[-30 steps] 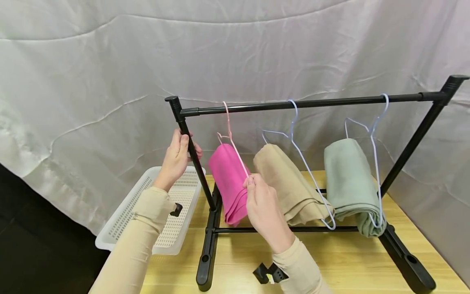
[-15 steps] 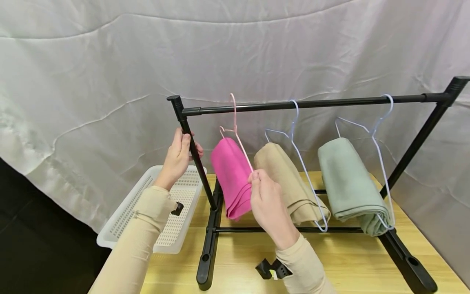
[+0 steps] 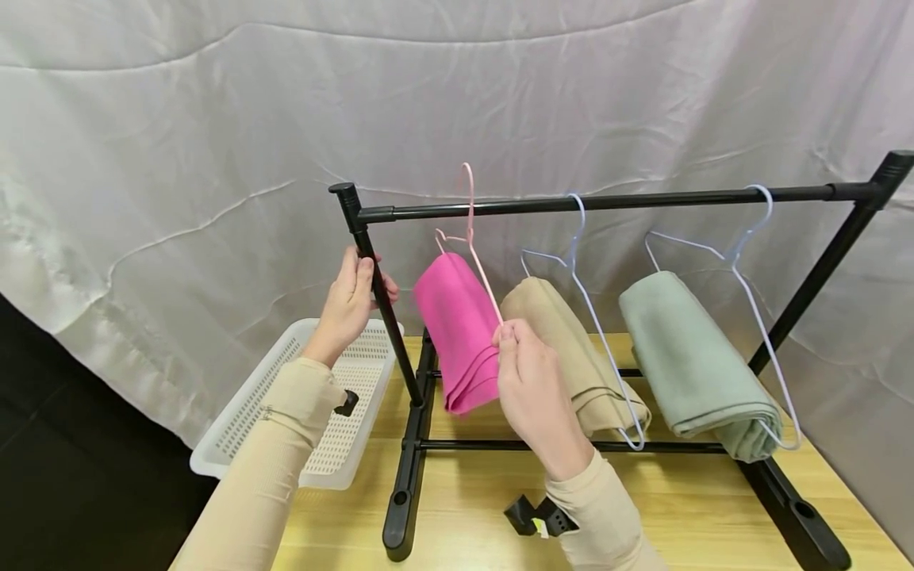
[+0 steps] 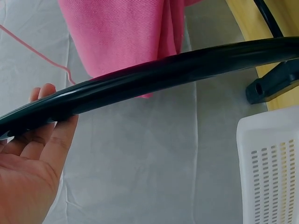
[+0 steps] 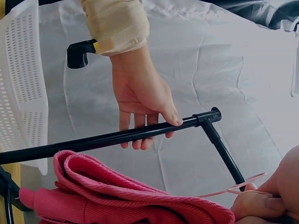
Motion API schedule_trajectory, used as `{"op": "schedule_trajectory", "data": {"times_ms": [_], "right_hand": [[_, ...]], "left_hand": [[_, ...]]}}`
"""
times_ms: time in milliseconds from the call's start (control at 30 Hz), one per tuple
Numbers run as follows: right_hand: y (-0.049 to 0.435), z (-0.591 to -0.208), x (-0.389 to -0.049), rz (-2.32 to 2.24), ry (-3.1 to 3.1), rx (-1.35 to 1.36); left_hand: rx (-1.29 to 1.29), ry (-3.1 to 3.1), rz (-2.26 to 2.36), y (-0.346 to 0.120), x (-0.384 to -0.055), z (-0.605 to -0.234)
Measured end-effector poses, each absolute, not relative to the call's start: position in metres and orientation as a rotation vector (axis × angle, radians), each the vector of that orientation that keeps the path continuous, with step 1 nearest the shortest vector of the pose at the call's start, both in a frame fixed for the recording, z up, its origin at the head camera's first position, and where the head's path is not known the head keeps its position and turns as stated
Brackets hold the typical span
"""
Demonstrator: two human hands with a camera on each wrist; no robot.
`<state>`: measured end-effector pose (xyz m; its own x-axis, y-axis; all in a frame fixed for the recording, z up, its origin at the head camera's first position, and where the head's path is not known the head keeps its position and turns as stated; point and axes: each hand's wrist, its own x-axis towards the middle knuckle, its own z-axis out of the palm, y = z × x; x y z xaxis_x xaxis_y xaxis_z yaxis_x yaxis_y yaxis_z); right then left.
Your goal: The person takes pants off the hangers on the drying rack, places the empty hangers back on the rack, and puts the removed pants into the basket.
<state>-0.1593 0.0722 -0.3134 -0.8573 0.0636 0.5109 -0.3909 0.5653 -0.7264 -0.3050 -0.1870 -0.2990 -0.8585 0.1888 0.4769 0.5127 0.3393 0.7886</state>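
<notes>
My right hand point(image 3: 531, 381) pinches the lower front corner of a pink hanger point(image 3: 482, 274), which carries a folded bright pink cloth point(image 3: 457, 329). The hanger's hook rises well above the black top bar point(image 3: 521, 208) and overlaps it in the head view. My left hand point(image 3: 346, 305) grips the left upright post point(image 3: 385, 313) of the clothes rack, thumb on the near side and fingers behind. The left wrist view shows those fingers around the dark post point(image 4: 140, 84), with the pink cloth point(image 4: 121, 32) beyond. In the right wrist view, the pink cloth point(image 5: 117, 191) hangs close below the post.
To the right, a folded beige cloth point(image 3: 564, 349) and a folded sage-green cloth point(image 3: 693, 357) hang on blue hangers. A white perforated basket point(image 3: 250, 396) stands left of the rack on the wooden table point(image 3: 464, 507). A pale curtain point(image 3: 457, 95) hangs behind.
My right hand has lifted the pink hanger and its cloth up and to the right, so the hook now stands higher over the bar. The green cloth's hanger has swung. My left hand stays on the post.
</notes>
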Motion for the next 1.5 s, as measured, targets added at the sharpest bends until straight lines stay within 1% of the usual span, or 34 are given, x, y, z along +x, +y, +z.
{"op": "schedule_trajectory", "data": {"times_ms": [433,667,1033,1200,1400,1500], "right_hand": [[0.077,-0.314,-0.145,1.266,-2.345,0.227],[0.081,-0.316,-0.134,1.29,-2.337,0.244],[0.088,-0.324,-0.117,1.257,-2.318,0.276],[0.091,-0.329,-0.112,1.242,-2.308,0.289],[0.092,-0.334,-0.106,1.241,-2.311,0.288],[0.093,-0.335,-0.102,1.264,-2.322,0.279]], "left_hand": [[-0.578,-2.318,-1.539,-0.187,-0.303,-0.299],[-0.534,-2.354,-1.441,-0.187,-0.299,-0.305],[-0.477,-2.388,-1.388,-0.194,-0.285,-0.324],[-0.41,-2.382,-1.377,-0.193,-0.276,-0.333],[-0.346,-2.423,-1.422,-0.185,-0.257,-0.353],[-0.357,-2.459,-1.471,-0.179,-0.247,-0.365]]}}
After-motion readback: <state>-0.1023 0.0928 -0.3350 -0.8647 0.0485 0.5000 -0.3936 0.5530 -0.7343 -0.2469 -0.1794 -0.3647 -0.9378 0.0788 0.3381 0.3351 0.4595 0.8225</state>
